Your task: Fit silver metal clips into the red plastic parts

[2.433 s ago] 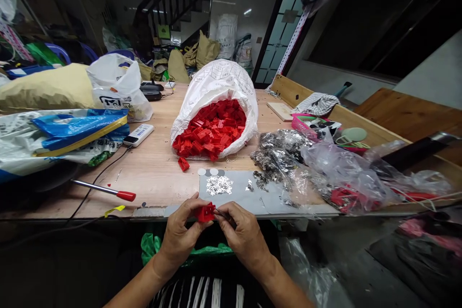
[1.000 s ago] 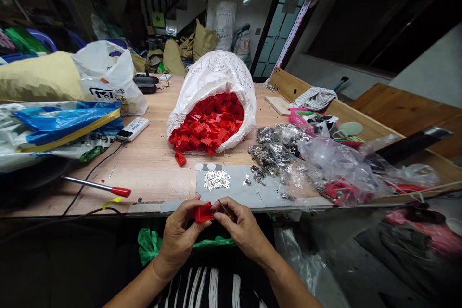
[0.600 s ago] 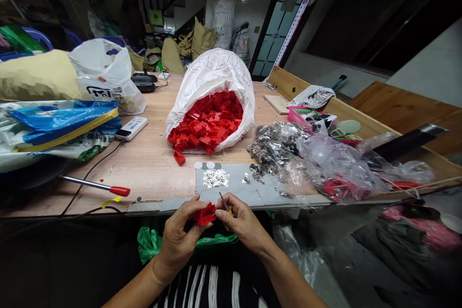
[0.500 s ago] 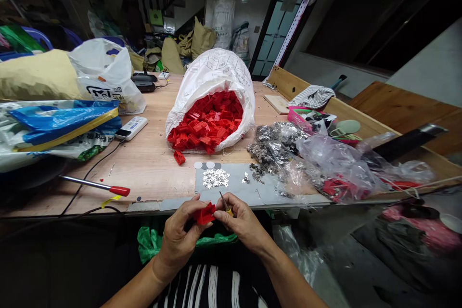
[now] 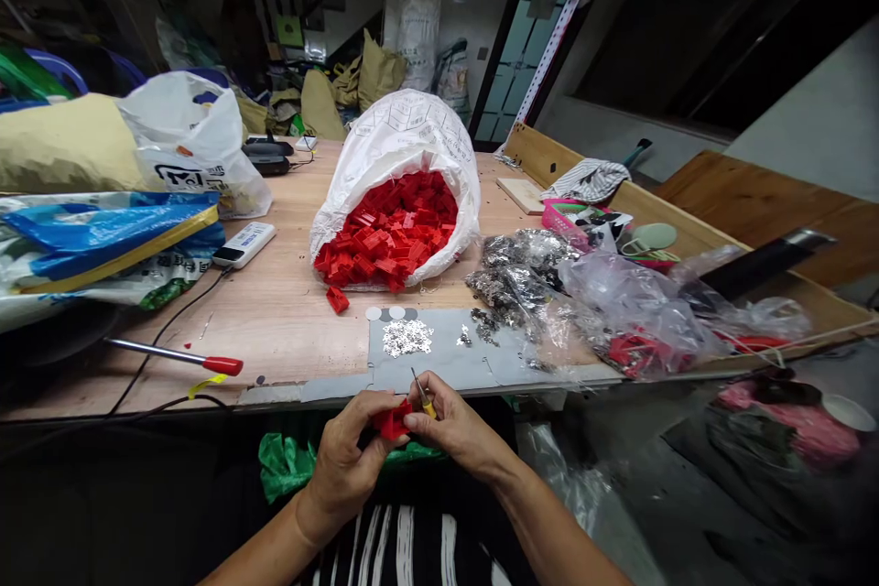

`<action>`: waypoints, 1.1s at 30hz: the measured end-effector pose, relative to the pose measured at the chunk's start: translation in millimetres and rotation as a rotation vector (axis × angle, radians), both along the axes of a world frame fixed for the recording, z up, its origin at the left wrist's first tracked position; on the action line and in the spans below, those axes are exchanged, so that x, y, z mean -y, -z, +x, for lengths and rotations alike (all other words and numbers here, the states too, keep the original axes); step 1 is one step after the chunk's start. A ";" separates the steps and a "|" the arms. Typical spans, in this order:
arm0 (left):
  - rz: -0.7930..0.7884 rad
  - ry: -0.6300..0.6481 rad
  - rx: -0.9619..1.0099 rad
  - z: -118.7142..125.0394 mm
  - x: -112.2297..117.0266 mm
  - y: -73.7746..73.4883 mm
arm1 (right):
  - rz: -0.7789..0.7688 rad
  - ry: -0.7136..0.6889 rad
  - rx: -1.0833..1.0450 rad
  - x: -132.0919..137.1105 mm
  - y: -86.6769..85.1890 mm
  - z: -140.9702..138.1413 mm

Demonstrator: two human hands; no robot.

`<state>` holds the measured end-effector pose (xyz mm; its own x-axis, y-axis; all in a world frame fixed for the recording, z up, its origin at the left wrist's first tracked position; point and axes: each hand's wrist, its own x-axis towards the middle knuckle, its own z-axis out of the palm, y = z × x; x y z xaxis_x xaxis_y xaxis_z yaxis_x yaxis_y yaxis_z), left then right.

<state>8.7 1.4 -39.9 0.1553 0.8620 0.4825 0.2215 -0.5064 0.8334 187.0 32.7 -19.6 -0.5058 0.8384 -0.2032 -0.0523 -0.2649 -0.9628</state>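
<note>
My left hand is closed round a red plastic piece, just in front of the table edge. In my right hand is a small screwdriver with a yellow handle, its thin metal shaft pointing up and away from the piece. My right thumb and fingertips touch the right side of the red piece. Beyond the hands, a pile of small shiny metal parts lies on a grey mat. A white sack on its side spills many similar red pieces.
Plastic bags of metal parts lie right of the mat, near a pink basket. A red-tipped metal lever juts over the table at left, by a black cable and a white device. A green bag hangs below the edge.
The red piece is tilted a little differently and more covered by my fingers. The screwdriver has shifted slightly with my right hand. The whole view has moved a little.
</note>
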 end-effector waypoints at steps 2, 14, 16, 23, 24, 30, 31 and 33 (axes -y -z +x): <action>-0.014 0.020 -0.004 -1.2 2.1 1.9 | -0.047 -0.021 -0.035 3.2 2.7 0.9; -0.289 0.181 0.325 -8.5 8.0 9.9 | -0.351 -0.002 -0.255 22.0 17.6 -5.6; -0.411 0.159 0.424 -7.3 5.5 11.7 | -0.357 -0.005 -0.248 20.8 17.3 -6.8; -0.609 0.009 0.622 -6.6 -7.6 16.6 | 0.294 0.141 0.476 -34.1 -1.3 17.6; -0.616 0.000 0.623 -7.3 -8.8 16.8 | 0.418 0.210 0.639 -46.5 -1.7 22.3; -0.632 -0.006 0.594 -10.6 -11.9 18.3 | 0.661 0.227 1.088 -99.0 13.4 29.6; -0.632 -0.010 0.593 -10.9 -12.3 18.7 | 0.660 0.229 1.098 -102.5 15.6 28.3; -0.629 -0.021 0.596 -11.7 -13.3 19.3 | 0.661 0.234 1.121 -106.4 18.0 26.0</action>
<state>-3.0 14.6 -59.3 0.0094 0.9960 -0.0892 -0.3371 0.0871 0.9374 213.0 139.1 -37.5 -0.1634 0.9845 0.0640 0.8720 0.1745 -0.4573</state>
